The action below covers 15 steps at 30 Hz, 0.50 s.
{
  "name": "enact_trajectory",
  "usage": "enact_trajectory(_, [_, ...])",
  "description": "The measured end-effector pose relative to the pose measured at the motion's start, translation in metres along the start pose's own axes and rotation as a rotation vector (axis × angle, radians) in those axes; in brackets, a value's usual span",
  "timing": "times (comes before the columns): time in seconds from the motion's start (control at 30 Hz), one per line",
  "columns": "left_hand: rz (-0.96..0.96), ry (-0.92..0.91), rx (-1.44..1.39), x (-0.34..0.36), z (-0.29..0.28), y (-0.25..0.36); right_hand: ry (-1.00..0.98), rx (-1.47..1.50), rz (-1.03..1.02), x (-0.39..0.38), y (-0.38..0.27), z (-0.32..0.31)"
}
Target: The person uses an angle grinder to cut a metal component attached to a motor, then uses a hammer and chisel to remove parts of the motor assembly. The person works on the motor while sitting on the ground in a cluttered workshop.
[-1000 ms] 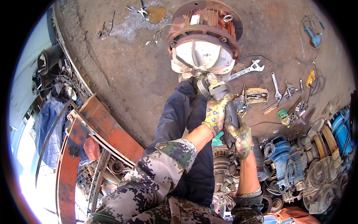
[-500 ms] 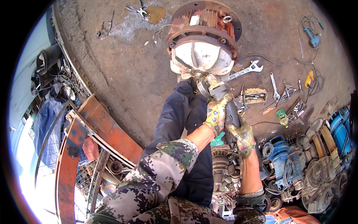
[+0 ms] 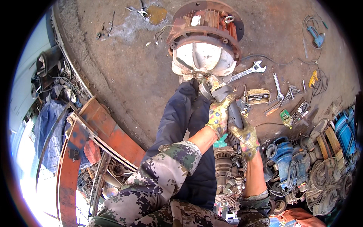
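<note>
Both my gloved hands are closed on an angle grinder (image 3: 235, 114). My left hand (image 3: 220, 115) wraps its body just behind the gear head, and my right hand (image 3: 246, 140) grips the rear end. The grinder's disc (image 3: 205, 89) lies close against the near end of a large electric motor (image 3: 200, 32); whether it touches is hard to tell. That motor has a rusty red finned body, a lifting eye and a white ribbed end cover (image 3: 204, 56). My dark trouser legs (image 3: 174, 113) reach up to its near end, left of the grinder.
To the right lie an adjustable wrench (image 3: 247, 71), a smaller wrench (image 3: 278, 87), a wooden box of small tools (image 3: 258, 97) and a blue power tool (image 3: 316, 37) with its cord. Blue pump-like castings (image 3: 285, 157) and a fan guard (image 3: 323, 185) crowd the lower right. An orange steel frame (image 3: 109, 130) stands left.
Almost nothing differs. The motor sits very slightly farther left and up in the picture, while both hands keep their hold on the angle grinder.
</note>
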State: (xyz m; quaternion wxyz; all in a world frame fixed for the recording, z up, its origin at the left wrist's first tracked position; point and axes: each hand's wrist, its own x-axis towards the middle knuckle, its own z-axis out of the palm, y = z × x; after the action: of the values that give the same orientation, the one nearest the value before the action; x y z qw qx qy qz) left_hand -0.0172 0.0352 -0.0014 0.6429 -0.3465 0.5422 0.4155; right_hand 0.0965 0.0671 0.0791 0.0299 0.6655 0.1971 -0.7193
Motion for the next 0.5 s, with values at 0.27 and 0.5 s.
enact_trajectory(0.27, [0.017, 0.006, -0.007, 0.006, -0.006, -0.004, -0.005, -0.044, -0.008, 0.002, 0.003, -0.002])
enact_trajectory(0.5, [-0.002, 0.011, 0.014, 0.004, -0.005, -0.007, -0.009, 0.034, -0.02, 0.004, 0.014, -0.005])
